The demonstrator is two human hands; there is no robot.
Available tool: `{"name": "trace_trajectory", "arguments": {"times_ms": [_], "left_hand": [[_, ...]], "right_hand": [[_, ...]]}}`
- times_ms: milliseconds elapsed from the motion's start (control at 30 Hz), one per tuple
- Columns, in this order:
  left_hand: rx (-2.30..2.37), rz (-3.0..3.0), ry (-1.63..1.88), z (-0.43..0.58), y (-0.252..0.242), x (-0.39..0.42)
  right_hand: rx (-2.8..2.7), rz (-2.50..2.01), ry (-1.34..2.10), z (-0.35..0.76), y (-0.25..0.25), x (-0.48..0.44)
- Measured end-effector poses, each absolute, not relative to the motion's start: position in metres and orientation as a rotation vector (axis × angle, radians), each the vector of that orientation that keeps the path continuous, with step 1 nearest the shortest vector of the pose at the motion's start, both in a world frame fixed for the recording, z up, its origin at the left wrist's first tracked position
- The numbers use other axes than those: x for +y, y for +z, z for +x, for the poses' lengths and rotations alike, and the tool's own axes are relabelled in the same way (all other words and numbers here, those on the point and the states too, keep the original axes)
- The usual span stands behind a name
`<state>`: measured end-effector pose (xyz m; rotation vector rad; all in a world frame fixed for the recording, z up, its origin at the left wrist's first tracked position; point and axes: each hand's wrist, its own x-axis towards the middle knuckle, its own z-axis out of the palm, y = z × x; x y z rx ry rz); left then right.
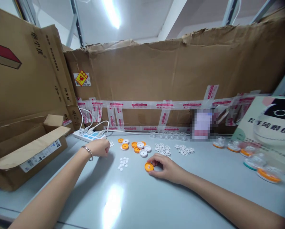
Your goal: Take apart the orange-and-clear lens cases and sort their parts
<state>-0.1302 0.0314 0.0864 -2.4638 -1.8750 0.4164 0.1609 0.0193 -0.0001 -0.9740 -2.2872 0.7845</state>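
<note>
My right hand (165,167) rests on the grey table (137,197) and pinches an orange round cap (149,167) between thumb and fingers. My left hand (100,147), with a metal bracelet on the wrist, lies curled on the table near a white power strip (88,136); its fingertips touch small white bits (111,144), and what they hold is hidden. Between the hands sit several orange and white caps (136,146) and a cluster of small white discs (122,163).
Two heaps of small white rings (173,149) lie behind my right hand. Clear domed pieces on orange and teal bases (249,157) line the right side. An open cardboard box (25,149) stands at left. A taped cardboard wall (171,82) closes the back.
</note>
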Motion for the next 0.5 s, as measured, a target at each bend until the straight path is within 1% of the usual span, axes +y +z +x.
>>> {"name": "trace_trajectory", "arguments": {"times_ms": [200, 500], "left_hand": [[-1.938, -2.416, 0.457, -0.1278, 0.0822, 0.0326], [-1.927, -2.437, 0.323, -0.1282, 0.0873, 0.0274]], "right_hand": [[-2.29, -0.977, 0.78, 0.1611, 0.0016, 0.018], [-2.285, -0.96, 0.763, 0.1614, 0.0038, 0.0167]]}}
